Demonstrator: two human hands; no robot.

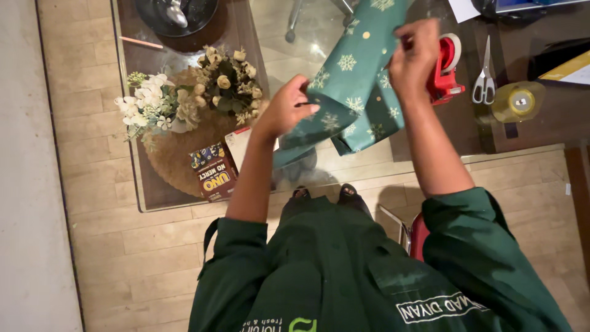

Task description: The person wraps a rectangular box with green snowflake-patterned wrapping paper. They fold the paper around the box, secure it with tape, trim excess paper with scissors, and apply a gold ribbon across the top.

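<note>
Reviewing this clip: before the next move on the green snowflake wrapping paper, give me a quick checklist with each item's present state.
1. Left hand has a grip on the wrapping paper: ok, fingers pinch its lower fold.
2. Right hand on the paper's upper edge: ok.
3. Tape dispenser close by: ok, red, on the glass table just behind the right hand.
4. Scissors at hand: ok, lying right of the dispenser.
5. Card game box in place: ok, resting by the flower arrangement, apart from the paper.
6. Tape strip already on a finger: cannot tell.

Scissors [484, 77] right of tape dispenser [444, 64]
</note>
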